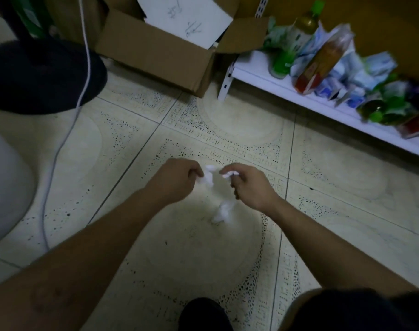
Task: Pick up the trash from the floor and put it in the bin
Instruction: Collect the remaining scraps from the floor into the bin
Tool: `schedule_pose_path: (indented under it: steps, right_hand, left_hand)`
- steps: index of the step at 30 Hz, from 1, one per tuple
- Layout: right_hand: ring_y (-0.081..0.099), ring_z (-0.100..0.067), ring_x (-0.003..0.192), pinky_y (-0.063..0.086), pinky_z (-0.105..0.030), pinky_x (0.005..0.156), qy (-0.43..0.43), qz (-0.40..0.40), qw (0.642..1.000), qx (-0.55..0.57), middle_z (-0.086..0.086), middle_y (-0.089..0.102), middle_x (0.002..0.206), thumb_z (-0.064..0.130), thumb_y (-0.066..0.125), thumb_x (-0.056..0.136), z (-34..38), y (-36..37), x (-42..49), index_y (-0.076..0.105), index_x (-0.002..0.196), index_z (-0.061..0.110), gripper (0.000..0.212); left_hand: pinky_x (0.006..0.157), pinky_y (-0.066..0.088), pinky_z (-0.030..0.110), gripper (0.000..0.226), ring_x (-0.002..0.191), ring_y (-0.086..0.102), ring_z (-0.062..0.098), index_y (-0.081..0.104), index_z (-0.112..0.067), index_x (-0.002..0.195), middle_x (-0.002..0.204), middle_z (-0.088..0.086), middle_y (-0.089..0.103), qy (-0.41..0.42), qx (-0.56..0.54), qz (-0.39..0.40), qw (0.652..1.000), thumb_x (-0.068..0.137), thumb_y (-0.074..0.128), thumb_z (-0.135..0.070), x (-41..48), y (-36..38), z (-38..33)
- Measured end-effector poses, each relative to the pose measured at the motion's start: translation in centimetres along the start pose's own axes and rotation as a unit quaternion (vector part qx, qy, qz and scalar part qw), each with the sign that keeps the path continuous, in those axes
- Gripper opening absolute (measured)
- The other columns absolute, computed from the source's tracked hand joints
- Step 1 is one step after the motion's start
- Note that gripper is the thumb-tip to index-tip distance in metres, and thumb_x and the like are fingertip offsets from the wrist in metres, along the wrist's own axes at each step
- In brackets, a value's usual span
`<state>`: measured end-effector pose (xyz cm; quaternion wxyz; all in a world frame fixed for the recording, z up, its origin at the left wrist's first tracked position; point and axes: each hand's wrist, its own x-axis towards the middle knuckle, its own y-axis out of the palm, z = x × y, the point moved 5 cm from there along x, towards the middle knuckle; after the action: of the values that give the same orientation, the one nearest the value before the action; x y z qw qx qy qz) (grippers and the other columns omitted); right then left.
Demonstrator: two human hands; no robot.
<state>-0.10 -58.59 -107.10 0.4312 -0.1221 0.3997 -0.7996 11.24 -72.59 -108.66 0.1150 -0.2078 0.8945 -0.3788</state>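
Note:
Both my hands reach down over the patterned tile floor (227, 247). My left hand (177, 180) pinches a white crumpled tissue piece (209, 176) with curled fingers. My right hand (251, 185) pinches a second small white tissue piece (230, 173) at its fingertips. A third white crumpled tissue (221, 212) lies on the floor just below and between the two hands. No bin is clearly identifiable; a pale rounded object (5, 187) stands at the left edge.
An open cardboard box (156, 48) with white paper inside stands ahead. A white low shelf (299, 91) at the right carries bottles and packets. A black round fan base (41, 75) with a white cable (60, 149) sits at the upper left.

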Motion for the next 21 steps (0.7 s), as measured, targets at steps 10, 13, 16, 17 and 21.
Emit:
schedule_pose_path:
  steps: [10, 13, 16, 17, 21]
  right_hand:
    - [0.072, -0.016, 0.072, 0.060, -0.035, 0.068, -0.071, 0.017, 0.996, 0.041, -0.004, 0.070, 0.095, 0.029, 0.047, 0.099, 15.5, -9.5, 6.3, 0.057, 0.109, 0.015, 0.020]
    - [0.072, -0.021, 0.067, 0.059, -0.035, 0.060, -0.129, 0.021, 0.988, 0.081, -0.008, 0.072, 0.093, 0.026, 0.053, 0.097, 22.0, -10.3, 8.3, 0.051, 0.102, 0.015, 0.013]
    - [0.072, -0.024, 0.065, 0.061, -0.036, 0.061, -0.182, 0.035, 0.976, 0.112, -0.008, 0.074, 0.086, 0.023, 0.061, 0.093, 28.9, -9.0, 9.7, 0.052, 0.094, 0.024, 0.009]
    - [0.072, -0.024, 0.063, 0.060, -0.035, 0.059, -0.200, 0.035, 0.971, 0.123, -0.008, 0.075, 0.081, 0.022, 0.065, 0.089, 31.1, -8.1, 10.0, 0.054, 0.091, 0.025, 0.012]
    - [0.066, -0.012, 0.063, 0.056, -0.032, 0.056, -0.276, 0.043, 0.948, 0.153, 0.002, 0.071, 0.071, 0.032, 0.078, 0.076, 40.0, -2.0, 10.2, 0.069, 0.086, 0.028, 0.014]
  left_hand:
    - [0.056, 0.043, 0.029, 0.009, 0.077, 0.058, 0.021, 0.049, -0.021, 0.092, 0.093, 0.006, 0.059, 0.015, 0.031, -0.139, 0.990, 0.089, 0.057, -0.022, 3.4, -18.0, -4.3]
    - [0.060, 0.043, 0.032, 0.022, 0.080, 0.057, 0.019, 0.044, -0.022, 0.109, 0.095, 0.003, 0.056, 0.021, 0.071, -0.173, 0.982, 0.091, 0.055, -0.023, 2.5, -25.9, -4.3]
    - [0.057, 0.043, 0.031, 0.005, 0.072, 0.056, 0.013, 0.051, -0.028, 0.091, 0.083, -0.002, 0.058, -0.003, 0.154, -0.191, 0.970, 0.090, 0.056, -0.027, -0.3, -33.7, -3.1]
    - [0.057, 0.043, 0.031, 0.007, 0.071, 0.056, 0.012, 0.053, -0.030, 0.085, 0.080, -0.004, 0.060, -0.013, 0.177, -0.193, 0.965, 0.088, 0.058, -0.028, -1.6, -35.9, -2.4]
    - [0.061, 0.043, 0.029, 0.005, 0.069, 0.057, 0.017, 0.068, -0.024, 0.083, 0.076, -0.001, 0.065, -0.106, 0.223, -0.258, 0.934, 0.079, 0.065, -0.026, -8.7, -42.7, 2.7]
